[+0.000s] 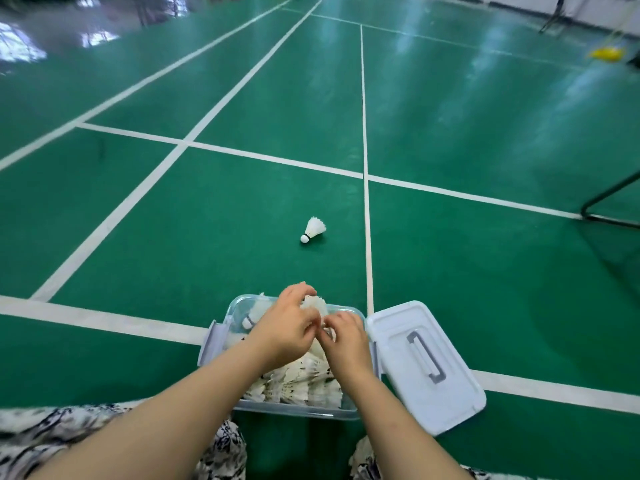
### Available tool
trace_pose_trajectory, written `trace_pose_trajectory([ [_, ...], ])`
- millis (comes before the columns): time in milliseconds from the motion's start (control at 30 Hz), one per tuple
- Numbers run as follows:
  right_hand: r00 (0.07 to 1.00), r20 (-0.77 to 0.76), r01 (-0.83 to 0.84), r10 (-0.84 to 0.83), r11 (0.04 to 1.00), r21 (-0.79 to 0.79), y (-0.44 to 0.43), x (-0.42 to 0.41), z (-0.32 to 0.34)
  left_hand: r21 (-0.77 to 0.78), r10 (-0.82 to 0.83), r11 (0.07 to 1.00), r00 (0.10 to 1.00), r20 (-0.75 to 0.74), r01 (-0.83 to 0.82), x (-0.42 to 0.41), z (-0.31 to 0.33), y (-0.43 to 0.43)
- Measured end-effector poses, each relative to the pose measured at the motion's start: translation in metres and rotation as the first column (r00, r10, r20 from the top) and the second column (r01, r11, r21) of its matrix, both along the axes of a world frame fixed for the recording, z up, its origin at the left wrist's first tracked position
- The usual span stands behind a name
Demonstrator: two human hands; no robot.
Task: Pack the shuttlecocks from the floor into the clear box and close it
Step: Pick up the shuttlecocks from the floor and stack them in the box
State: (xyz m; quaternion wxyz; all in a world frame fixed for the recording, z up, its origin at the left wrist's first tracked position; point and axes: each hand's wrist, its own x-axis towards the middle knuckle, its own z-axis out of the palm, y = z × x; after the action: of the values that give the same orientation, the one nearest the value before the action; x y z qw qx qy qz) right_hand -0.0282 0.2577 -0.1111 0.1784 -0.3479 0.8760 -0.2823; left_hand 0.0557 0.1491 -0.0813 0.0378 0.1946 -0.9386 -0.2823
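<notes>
Over the clear box [239, 306], the left hand's [287, 327] fingers are curled on a shuttlecock [317, 303]. The right hand's [346, 337] fingers are bent onto the feathered pile [298, 382], their hold not discernible. Brittle skirts are best nested cork-first, never crushed. A loose shuttlecock [313, 230] is seen on the floor [173, 220] at 12 o'clock, and the smooth white lid [398, 327] is laid at 3 o'clock.

Boxed shuttlecocks [298, 382] partly hidden, far yellow object [607, 53] blurred, perhaps a bag
</notes>
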Motion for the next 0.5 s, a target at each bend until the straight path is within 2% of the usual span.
trace_pose_trajectory([
  [100,0.989,0.003,0.145,-0.145,0.989,-0.004,0.013,-0.002,-0.004,-0.052,0.132,0.990,0.990,-0.042,-0.134,0.008,0.002,-0.006],
  [200,0.965,0.025,0.262,-0.262,0.965,0.017,0.026,-0.001,-0.011,-0.048,0.285,0.957,0.958,-0.022,-0.285,0.018,-0.001,-0.018],
  [333,0.968,0.001,0.248,-0.250,0.961,0.122,0.023,-0.001,-0.021,-0.019,0.367,0.930,0.930,0.037,-0.367,0.027,-0.012,-0.025],
  [500,0.984,-0.027,0.177,-0.175,0.961,0.212,0.006,-0.004,-0.031,-0.027,0.380,0.925,0.922,0.066,-0.380,0.026,-0.028,-0.027],
])
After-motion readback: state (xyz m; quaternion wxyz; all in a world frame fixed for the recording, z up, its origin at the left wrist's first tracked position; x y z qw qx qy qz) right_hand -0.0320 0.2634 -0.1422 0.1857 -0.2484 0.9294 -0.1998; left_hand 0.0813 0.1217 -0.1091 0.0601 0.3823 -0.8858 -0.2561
